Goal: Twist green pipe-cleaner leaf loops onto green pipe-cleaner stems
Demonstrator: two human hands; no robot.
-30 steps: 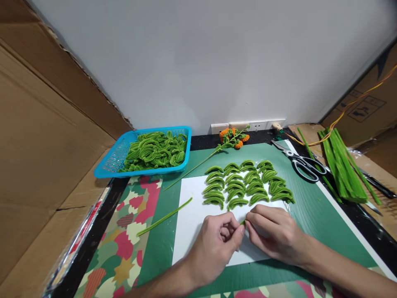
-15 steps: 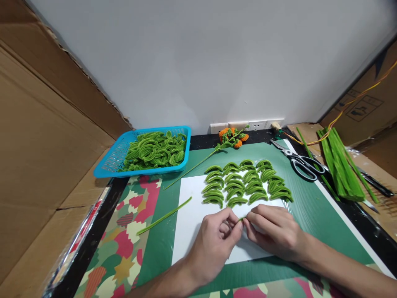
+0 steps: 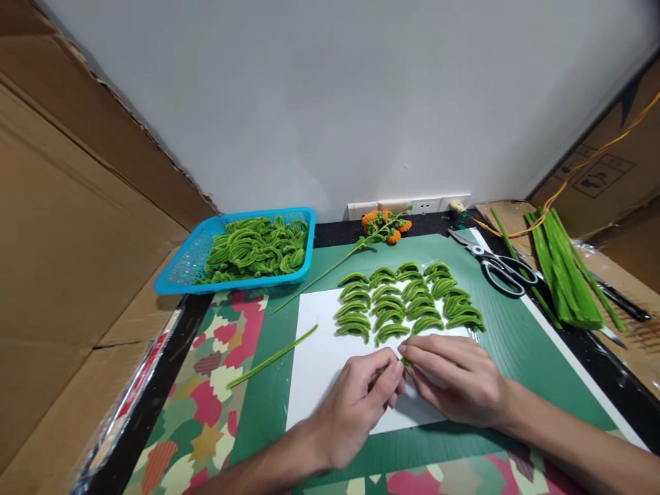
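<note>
My left hand (image 3: pixel 355 399) and my right hand (image 3: pixel 454 378) meet over a white sheet (image 3: pixel 320 371), fingertips pinched together on a small green pipe-cleaner piece (image 3: pixel 406 361) that mostly stays hidden between them. Just beyond the hands lie rows of folded green pipe-cleaner leaves (image 3: pixel 407 302) on the sheet and the green mat (image 3: pixel 515 344). A straight green pipe cleaner (image 3: pixel 273 357) lies to the left of the hands.
A blue basket (image 3: pixel 175 282) full of green leaves stands at the back left. An orange-flowered stem (image 3: pixel 384 227), scissors (image 3: pixel 495 265) and a bundle of green pipe cleaners (image 3: pixel 564 275) lie at the back and right. Cardboard walls flank both sides.
Both hands stay pinched on the green piece with small finger shifts. The view has tilted slightly, so everything sits a little lower left.
</note>
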